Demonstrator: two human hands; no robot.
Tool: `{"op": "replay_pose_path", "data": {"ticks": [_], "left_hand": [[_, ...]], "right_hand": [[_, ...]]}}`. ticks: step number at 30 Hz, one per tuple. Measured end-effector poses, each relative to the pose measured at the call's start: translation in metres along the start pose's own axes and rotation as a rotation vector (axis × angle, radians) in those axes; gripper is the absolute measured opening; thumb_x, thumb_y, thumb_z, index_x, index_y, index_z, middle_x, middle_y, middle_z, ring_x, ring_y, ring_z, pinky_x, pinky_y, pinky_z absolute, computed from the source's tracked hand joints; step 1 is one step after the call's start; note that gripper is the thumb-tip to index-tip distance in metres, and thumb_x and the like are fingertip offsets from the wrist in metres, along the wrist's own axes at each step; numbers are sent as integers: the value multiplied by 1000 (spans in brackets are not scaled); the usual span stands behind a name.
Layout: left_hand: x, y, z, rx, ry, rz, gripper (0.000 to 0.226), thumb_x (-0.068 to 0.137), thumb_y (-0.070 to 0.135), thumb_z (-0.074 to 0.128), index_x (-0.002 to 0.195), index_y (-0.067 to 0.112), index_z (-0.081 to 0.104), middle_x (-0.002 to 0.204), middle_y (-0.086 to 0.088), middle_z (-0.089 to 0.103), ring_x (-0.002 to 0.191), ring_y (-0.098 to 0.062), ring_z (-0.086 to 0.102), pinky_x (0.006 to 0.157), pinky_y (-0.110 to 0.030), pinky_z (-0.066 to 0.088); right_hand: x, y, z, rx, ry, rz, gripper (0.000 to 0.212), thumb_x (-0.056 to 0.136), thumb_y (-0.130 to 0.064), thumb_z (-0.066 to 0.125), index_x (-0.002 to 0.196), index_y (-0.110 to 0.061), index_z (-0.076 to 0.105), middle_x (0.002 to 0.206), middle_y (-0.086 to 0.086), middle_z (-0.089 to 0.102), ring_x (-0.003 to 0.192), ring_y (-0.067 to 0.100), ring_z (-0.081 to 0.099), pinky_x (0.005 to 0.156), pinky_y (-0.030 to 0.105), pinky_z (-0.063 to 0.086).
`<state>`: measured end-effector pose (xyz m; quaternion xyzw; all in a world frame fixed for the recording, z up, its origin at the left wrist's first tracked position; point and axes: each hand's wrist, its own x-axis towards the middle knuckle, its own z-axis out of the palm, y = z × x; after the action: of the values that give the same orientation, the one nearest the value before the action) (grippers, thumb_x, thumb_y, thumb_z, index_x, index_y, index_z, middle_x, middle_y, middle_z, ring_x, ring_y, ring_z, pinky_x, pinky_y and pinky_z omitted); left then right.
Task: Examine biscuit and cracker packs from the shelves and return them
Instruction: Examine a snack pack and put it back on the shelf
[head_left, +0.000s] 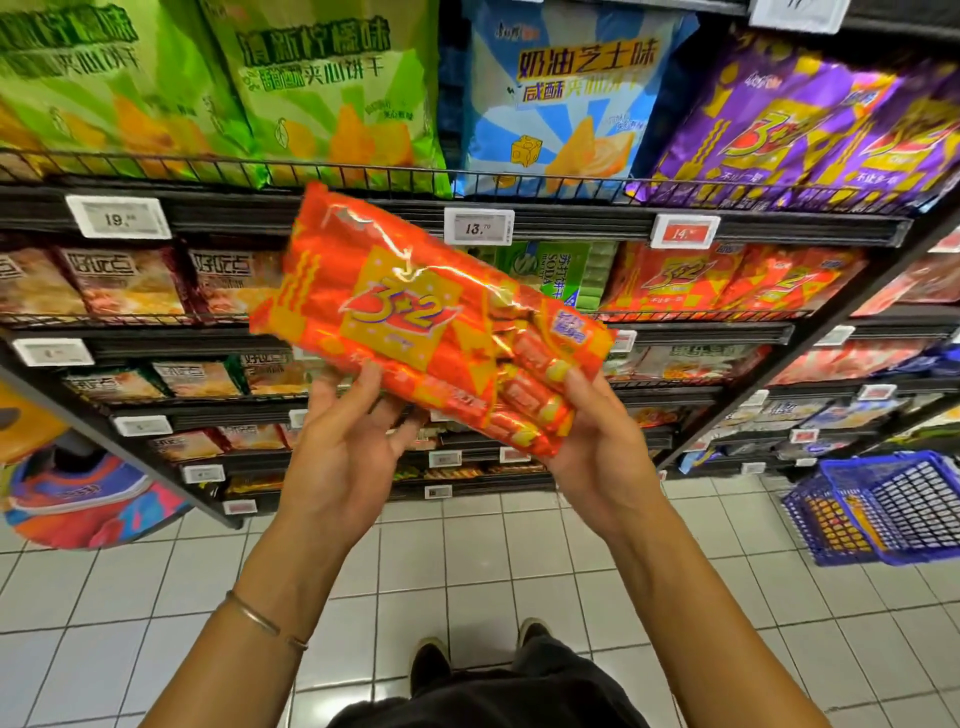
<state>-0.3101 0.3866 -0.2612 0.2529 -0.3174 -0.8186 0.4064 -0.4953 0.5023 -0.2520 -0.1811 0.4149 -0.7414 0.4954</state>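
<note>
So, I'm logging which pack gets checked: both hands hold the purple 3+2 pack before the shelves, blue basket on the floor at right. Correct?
No: the head view shows the 3+2 pack is red and orange, not purple. The left hand and right hand both hold it before the shelves, blue basket on the floor at right.

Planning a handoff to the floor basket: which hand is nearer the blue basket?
Right. The right hand holds the orange pack by its lower end, left of the basket; the left hand holds the pack farther left.
</note>
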Motion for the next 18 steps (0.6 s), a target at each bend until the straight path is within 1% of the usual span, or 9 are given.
{"op": "replay_pose_path", "data": {"ticks": [2,4,6,8,10,12,13,15,18], "left_hand": [[0,14,-6,3,-84,50,75,81,32,87,141,28,42,134,3,68,131,-30,62,109,-56,49],[2,25,-8,78,-159,108,89,73,37,93,144,27,41,133,1,65,120,-24,65,100,-49,54],[3,30,-3,175,-201,142,97,70,36,95,148,21,39,134,-4,60,117,-24,63,97,-47,54],[3,30,2,241,-226,147,107,67,37,97,151,13,35,135,-7,60,121,-25,62,96,-42,55],[3,32,5,287,-240,113,119,56,44,101,149,6,36,125,-4,70,116,-21,67,94,-34,56],[3,38,1,309,-262,96,133,42,50,104,145,1,37,114,-5,73,107,-19,71,91,-33,58],[3,41,-4,302,-274,91,134,37,49,105,143,2,38,111,-5,75,103,-19,73,90,-34,59],[5,46,-14,263,-257,92,123,32,47,107,133,10,45,99,2,79,93,-14,75,84,-30,61],[7,51,-14,203,-200,115,110,36,48,106,126,17,50,95,6,78,90,-11,74,81,-28,60]], "right_hand": [[1,-3,-10,85,36,36,62,88,-35,72,145,-16,57,143,15,63,130,36,62,97,53,56],[2,-2,-18,107,43,91,48,93,-43,64,135,-21,69,139,12,66,124,35,66,91,49,58],[2,4,-21,114,77,183,40,92,-51,61,119,-27,78,131,7,72,109,30,74,76,42,60],[2,13,-20,131,129,299,41,86,-57,65,107,-26,82,117,7,77,91,30,77,63,37,59],[2,21,-18,138,151,387,45,79,-61,68,98,-23,84,102,8,77,76,28,75,52,33,56],[2,26,-16,114,129,454,47,76,-63,69,93,-22,85,93,6,77,70,25,73,47,31,54],[2,27,-16,102,105,480,47,75,-63,70,93,-22,85,91,6,77,70,24,73,47,30,55],[3,27,-15,93,37,528,49,74,-63,73,98,-21,84,91,8,77,71,25,74,48,31,56],[6,26,-12,113,-60,596,57,80,-65,69,108,-16,81,97,13,77,75,30,76,50,32,59]]}}
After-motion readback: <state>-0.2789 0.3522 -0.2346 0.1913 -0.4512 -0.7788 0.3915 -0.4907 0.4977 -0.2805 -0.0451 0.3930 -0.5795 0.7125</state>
